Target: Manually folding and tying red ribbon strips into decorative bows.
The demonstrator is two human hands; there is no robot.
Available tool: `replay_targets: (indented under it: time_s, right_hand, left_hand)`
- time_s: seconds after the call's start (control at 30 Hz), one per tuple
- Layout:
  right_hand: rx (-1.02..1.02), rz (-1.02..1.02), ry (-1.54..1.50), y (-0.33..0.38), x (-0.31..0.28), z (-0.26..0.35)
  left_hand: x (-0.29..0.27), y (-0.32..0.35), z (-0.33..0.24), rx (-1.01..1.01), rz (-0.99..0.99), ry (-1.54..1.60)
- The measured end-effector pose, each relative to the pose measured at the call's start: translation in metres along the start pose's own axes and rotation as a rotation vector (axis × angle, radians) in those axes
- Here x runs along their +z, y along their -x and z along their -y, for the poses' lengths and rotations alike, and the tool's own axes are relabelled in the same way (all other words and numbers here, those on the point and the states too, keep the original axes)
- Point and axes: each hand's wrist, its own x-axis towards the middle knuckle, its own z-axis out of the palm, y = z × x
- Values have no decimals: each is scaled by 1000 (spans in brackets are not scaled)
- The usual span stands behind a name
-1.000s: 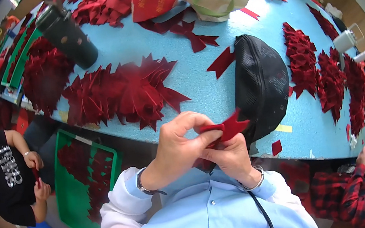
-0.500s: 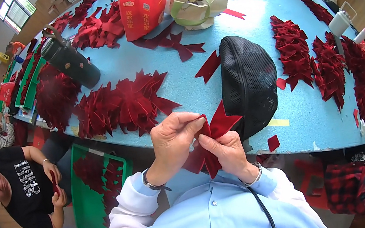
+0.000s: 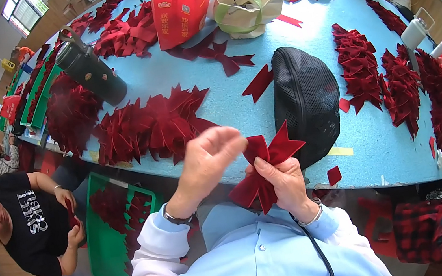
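A dark red velvet bow [image 3: 257,188] with notched tails is pinched at its middle by my right hand [image 3: 283,184], the thumb pressed on its front. Beside its upper left loop, my left hand [image 3: 207,160] is off the fabric, thumb stretched out and the other fingers loosely bent and somewhat blurred. No object shows in that hand. Just past the bow lies a black mesh pouch [image 3: 307,105]. To the far left of it, a row of stacked red bows [image 3: 153,126] lies along the table [image 3: 215,101].
A dark green bottle [image 3: 92,71], a red paper box [image 3: 182,12] and a cream bag [image 3: 247,5] stand farther back. More bow piles [image 3: 357,63] lie at right. A green crate [image 3: 106,252] is at my left, near a person in black [image 3: 23,230]. Another person's plaid sleeve [image 3: 440,225] is at right.
My left hand has let go of the bow's upper loop and drawn slightly left. My right hand keeps its pinch, and the bow's loops and tails are now spread wider.
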Motion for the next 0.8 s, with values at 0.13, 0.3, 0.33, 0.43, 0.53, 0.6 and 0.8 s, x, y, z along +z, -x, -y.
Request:
replay_targets:
  time_s: [0.13, 0.3, 0.33, 0.43, 0.53, 0.6, 0.8]
  right_hand:
    - [42, 3, -60, -2, 5, 1]
    - [90, -15, -86, -1, 7, 0]
    - [95, -7, -86, -1, 7, -1]
    - [109, 8, -81, -2, 9, -2]
    - [144, 6, -103, -1, 12, -2]
    - [133, 9, -95, -2, 12, -3]
    - [73, 15, -28, -2, 11, -10]
  left_hand:
    - [1, 9, -2, -138, 177, 86]
    - [1, 12, 2, -80, 168, 165]
    - [2, 12, 3, -61, 155, 165]
    - [-1, 11, 8, -36, 126, 137]
    - [-3, 11, 16, 8, 92, 90]
    - [-4, 10, 20, 70, 55, 16]
    - [-2, 14, 16, 250, -27, -296]
